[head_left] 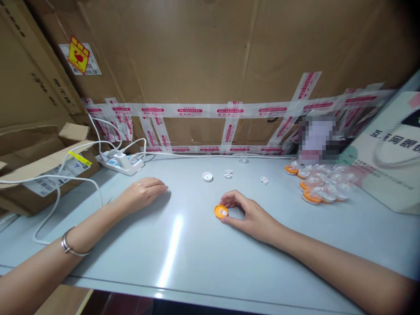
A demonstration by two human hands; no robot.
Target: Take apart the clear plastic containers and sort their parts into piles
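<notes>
Between the thumb and fingers of my right hand is an orange round base with a small white part in its middle. It is at the tabletop, its open face up. My left hand rests on the table to the left, fingers stretched out together and holding nothing; a metal bangle circles that wrist. Beyond the right hand lie a white round piece, small white parts and another small white part. A clear dome-like piece sits farther back.
Several clear-topped toys with orange bases cluster at the right, near a white printed bag. A power strip with white cables lies back left, beside an open carton. A large taped cardboard box walls the grey table's back.
</notes>
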